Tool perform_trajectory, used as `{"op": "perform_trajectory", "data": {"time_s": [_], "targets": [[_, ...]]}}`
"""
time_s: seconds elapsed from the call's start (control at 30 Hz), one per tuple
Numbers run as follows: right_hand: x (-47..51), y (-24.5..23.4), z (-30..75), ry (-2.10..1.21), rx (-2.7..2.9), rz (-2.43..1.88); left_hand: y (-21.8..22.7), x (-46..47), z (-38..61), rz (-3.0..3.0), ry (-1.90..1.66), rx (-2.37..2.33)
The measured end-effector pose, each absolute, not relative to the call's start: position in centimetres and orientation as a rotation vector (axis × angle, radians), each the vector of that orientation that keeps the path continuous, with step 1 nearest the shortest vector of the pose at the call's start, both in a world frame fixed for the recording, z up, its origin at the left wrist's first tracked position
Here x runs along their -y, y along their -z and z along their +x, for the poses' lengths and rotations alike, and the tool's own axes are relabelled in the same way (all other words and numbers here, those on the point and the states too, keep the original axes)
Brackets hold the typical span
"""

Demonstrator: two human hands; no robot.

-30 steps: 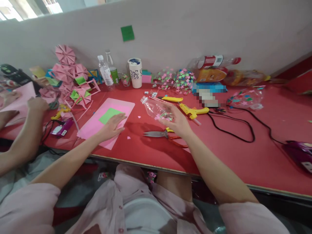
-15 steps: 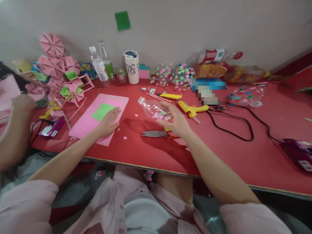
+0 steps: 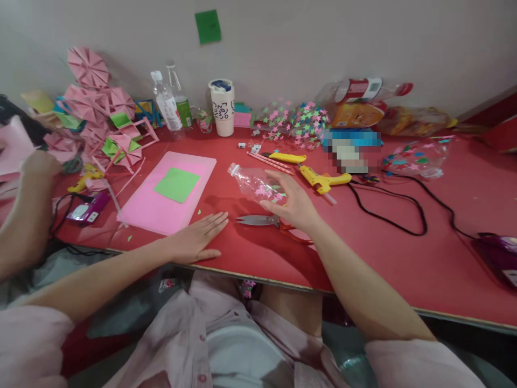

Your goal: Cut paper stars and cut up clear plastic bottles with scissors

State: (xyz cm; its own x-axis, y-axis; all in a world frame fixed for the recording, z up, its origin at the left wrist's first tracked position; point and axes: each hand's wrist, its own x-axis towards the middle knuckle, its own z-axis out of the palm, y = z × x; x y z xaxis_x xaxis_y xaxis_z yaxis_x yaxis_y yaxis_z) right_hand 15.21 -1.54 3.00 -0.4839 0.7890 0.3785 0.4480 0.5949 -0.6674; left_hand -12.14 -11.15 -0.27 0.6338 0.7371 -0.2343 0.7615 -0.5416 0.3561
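My left hand [image 3: 198,238] lies flat on the red table [image 3: 226,258] near its front edge, palm down and empty. Beside it are pink paper sheets [image 3: 139,207] with a green paper square [image 3: 177,185] on top. My right hand [image 3: 294,200] curves its thumb and fingers around the lower end of a clear plastic bottle [image 3: 251,180]. This bottle lies on its side, its neck pointing left, with small coloured paper stars inside. Scissors [image 3: 258,220] rest just below my right hand, blades to the left and handles partly hidden.
A yellow glue gun [image 3: 323,180], a yellow cutter [image 3: 287,157] and striped straws [image 3: 269,161] lie beyond my right hand. Along the wall stand bottles [image 3: 165,105], a white tumbler [image 3: 223,110] and pink folded-paper work [image 3: 91,99]. Another person's arm [image 3: 30,210] reaches in from the left.
My left hand has moved from the green square toward me and to the right, onto the bare table. My right hand and the bottle have shifted slightly left toward the scissors.
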Motion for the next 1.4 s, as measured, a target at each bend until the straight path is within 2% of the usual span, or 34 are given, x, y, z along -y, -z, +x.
{"op": "perform_trajectory", "data": {"time_s": [0.17,0.23,0.33,0.5,0.77,0.93,1.03,1.2,1.3,1.4], "targets": [[1.8,-3.3,15.1,-0.664,2.143,-0.974,-1.7,13.9,-16.1,2.087,-0.122,-1.135],[1.7,-3.2,15.0,-0.67,2.138,-0.971,-2.2,13.3,-16.8,1.908,-0.271,-1.281],[1.7,-3.1,15.0,-0.671,2.131,-0.967,-2.4,11.6,-16.4,2.106,-0.541,-1.585],[1.6,-3.1,15.1,-0.69,2.097,-0.984,-2.1,10.0,-15.5,2.725,-0.306,-1.502],[1.6,-3.2,15.1,-0.663,2.135,-0.978,-1.7,9.9,-16.7,2.629,-0.284,-1.546],[1.7,-3.2,15.1,-0.662,2.142,-0.977,-1.7,9.7,-17.4,2.548,-0.535,-1.518],[1.8,-3.1,14.9,-0.669,2.145,-0.961,-2.0,9.2,-17.0,2.449,-0.569,-1.521],[1.8,-2.7,14.6,-0.704,2.192,-0.928,-2.9,6.8,-13.6,2.189,-0.723,-1.715],[1.9,-2.3,14.5,-0.718,2.198,-0.941,-4.0,4.8,-10.5,2.452,-0.946,-1.682],[2.1,-2.0,14.3,-0.685,2.185,-0.982,-4.3,3.3,-7.3,2.787,-0.58,-1.313]]}}
